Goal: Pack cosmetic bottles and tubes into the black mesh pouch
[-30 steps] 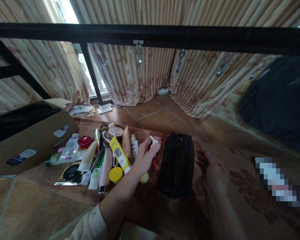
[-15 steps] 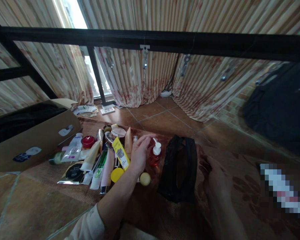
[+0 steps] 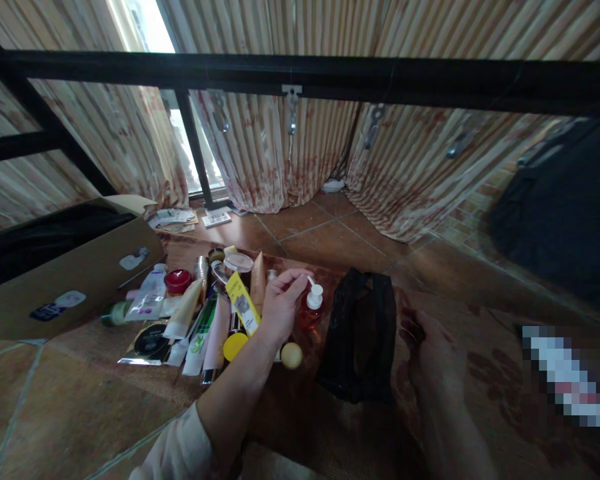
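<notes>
Having shifted our left hand [image 3: 281,301] leftward, we are uncovering the upright pump bottle [image 3: 313,308]; the grip of this and our right hand [image 3: 434,347] we cannot tell.

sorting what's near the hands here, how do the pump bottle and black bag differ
The pump bottle looks red with a white top; the black bag is dark fabric. The pump bottle appears smaller than the black bag. The left hand is at the pump bottle's spout; the right hand is nearer the black bag. Both rest on reddish-brown cloth.
</notes>
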Motion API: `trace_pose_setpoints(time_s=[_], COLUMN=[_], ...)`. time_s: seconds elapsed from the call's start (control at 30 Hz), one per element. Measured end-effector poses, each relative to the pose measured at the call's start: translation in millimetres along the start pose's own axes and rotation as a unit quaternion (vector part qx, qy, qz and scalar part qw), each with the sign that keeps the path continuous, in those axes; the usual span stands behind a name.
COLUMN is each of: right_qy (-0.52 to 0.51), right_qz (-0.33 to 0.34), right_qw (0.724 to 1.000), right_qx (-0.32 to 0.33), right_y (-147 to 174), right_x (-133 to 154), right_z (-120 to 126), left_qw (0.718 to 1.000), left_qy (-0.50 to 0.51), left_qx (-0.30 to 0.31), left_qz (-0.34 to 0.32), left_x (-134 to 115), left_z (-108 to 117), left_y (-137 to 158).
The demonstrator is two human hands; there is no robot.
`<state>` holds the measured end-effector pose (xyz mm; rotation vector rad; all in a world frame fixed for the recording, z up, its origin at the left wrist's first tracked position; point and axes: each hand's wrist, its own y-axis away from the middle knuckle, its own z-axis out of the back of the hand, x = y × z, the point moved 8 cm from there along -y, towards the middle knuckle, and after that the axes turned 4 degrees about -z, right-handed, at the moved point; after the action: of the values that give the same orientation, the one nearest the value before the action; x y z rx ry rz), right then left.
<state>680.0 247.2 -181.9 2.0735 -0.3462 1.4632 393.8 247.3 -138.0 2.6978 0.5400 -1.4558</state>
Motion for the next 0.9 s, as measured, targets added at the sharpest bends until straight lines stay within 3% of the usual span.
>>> trace_pose_setpoints(time_s=[0.43, 0.9], right_qy=[0.007, 0.013], right_qz=[-0.007, 0.006], right_qw=[1.000, 1.000], right_qx=[-0.002, 0.006], right_y=[0.3, -0.2], right_x=[-1.2, -0.7], right_z=[-1.6, -0.8], left_qw=[0.999, 0.999], left_qy=[-0.013, -0.011], left_qx=[-0.037, -0.023], left_qz=[-0.013, -0.020], left_x=[-1.4, -4.5], left_z=[8.6, 9.9], left_y=[-0.9, -3.2])
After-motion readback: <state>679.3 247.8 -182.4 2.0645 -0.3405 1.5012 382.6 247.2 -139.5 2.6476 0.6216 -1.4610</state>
